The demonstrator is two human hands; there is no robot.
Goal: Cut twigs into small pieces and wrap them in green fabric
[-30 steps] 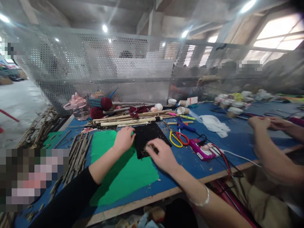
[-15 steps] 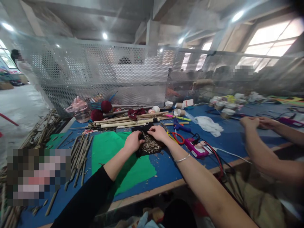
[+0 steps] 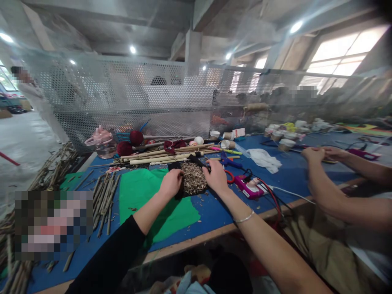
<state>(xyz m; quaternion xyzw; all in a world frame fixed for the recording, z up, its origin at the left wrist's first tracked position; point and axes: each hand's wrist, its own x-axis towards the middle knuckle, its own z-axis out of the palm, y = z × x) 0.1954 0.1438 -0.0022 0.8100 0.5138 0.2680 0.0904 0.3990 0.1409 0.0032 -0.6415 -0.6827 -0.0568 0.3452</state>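
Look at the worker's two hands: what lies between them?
Between the left hand and right hand lies a heap of brown chips on black cloth, in the head view.

No readable text. White card (image 3: 239,132), between 2 and 3 o'clock from view center: reddish marking, too small to read. Magenta power strip (image 3: 251,188), 4 o'clock: small white label, also illegible.

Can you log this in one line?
left hand: at black cloth | right hand: at black cloth | chips: heaped between hands | green cloth: beside
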